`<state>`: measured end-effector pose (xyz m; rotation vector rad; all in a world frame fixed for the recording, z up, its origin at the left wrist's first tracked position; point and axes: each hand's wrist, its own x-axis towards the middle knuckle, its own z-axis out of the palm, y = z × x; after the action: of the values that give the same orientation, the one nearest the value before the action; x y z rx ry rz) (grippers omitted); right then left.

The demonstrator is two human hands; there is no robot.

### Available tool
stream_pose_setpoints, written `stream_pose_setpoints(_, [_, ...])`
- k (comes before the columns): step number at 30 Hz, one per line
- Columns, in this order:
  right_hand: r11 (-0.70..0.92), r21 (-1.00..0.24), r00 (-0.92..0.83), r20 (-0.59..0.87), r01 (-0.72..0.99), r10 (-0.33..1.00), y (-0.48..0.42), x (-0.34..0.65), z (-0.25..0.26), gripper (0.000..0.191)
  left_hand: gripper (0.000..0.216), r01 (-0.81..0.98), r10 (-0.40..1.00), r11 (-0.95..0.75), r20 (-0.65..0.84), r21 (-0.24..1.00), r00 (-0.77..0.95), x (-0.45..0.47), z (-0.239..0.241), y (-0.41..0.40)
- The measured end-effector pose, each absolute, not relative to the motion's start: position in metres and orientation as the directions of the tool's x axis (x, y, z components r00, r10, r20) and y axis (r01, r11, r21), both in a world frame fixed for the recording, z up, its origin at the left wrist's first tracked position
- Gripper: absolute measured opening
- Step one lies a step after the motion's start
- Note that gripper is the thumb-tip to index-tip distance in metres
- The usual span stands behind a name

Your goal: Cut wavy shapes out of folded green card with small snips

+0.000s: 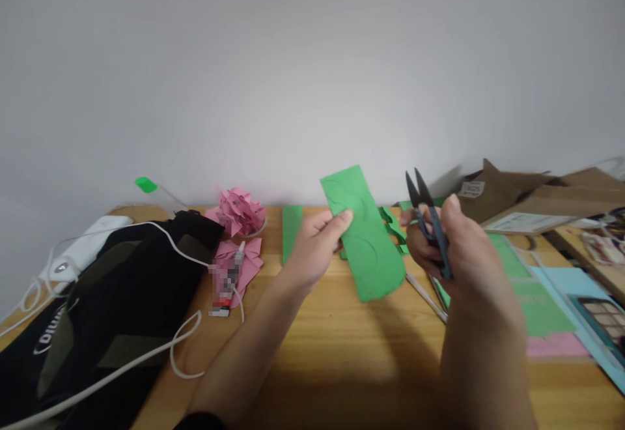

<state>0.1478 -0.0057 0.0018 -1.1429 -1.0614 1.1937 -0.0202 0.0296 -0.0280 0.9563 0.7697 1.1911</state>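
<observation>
A strip of green paper point(374, 238) with curved outlines drawn on it is pinched between the thumb and fingers of my left hand point(319, 241). Its lower right corner is rounded. My right hand point(454, 241) grips a pair of dark thread snips point(430, 221), whose blades point up and stand apart from each other. The snips are to the right of the paper and do not touch it. Behind the strip, green paper scraps point(392, 225) with curved edges lie on the table. Another green paper piece point(291, 225) lies behind my left hand.
A pink paper flower point(239, 212), pink paper pieces point(251, 260) and a glue tube point(229, 283) lie left. Black fabric point(127, 300) and white cables point(117, 371) cover the left side. On the right are a cardboard box point(547, 189) and green sheets point(544, 306) on the wooden table point(332, 352).
</observation>
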Motion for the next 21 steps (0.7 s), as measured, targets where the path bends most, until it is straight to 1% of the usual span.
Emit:
stream_pose_setpoints(3, [0.012,-0.999,0.102,0.007,-0.051,0.995,-0.006,0.145,0.001,0.039,0.046,-0.284,0.919,0.156,-0.033,0.946,0.393,-0.019,-0.030,0.023])
stream_pose_setpoints(5, [0.016,-1.000,0.075,0.015,-0.016,0.997,-0.008,0.143,0.001,0.031,0.046,-0.246,0.894,0.160,-0.035,0.956,0.447,-0.018,-0.031,0.021])
stream_pose_setpoints(6, [0.043,-0.999,0.066,0.042,-0.005,0.997,-0.009,0.143,0.002,0.029,0.045,-0.238,0.888,0.159,-0.033,0.958,0.459,-0.018,-0.031,0.020])
stream_pose_setpoints(10, [0.199,-0.979,0.032,0.200,0.046,0.979,-0.011,0.143,0.004,0.029,0.043,-0.259,0.866,0.211,-0.057,0.943,0.497,-0.018,-0.030,0.020])
stream_pose_setpoints(14, [0.270,-0.958,-0.018,0.269,0.094,0.963,-0.012,0.146,0.003,0.028,0.041,-0.331,0.831,0.340,-0.117,0.880,0.545,-0.018,-0.026,0.018])
stream_pose_setpoints(17, [0.341,-0.912,-0.017,0.347,0.226,0.938,-0.014,0.148,0.002,0.028,0.041,-0.340,0.808,0.399,-0.151,0.851,0.570,-0.018,-0.022,0.017])
stream_pose_setpoints(21, [0.453,-0.766,-0.039,0.491,0.457,0.870,-0.017,0.151,0.001,0.017,0.043,-0.336,0.816,0.409,-0.176,0.848,0.551,-0.019,-0.018,0.016])
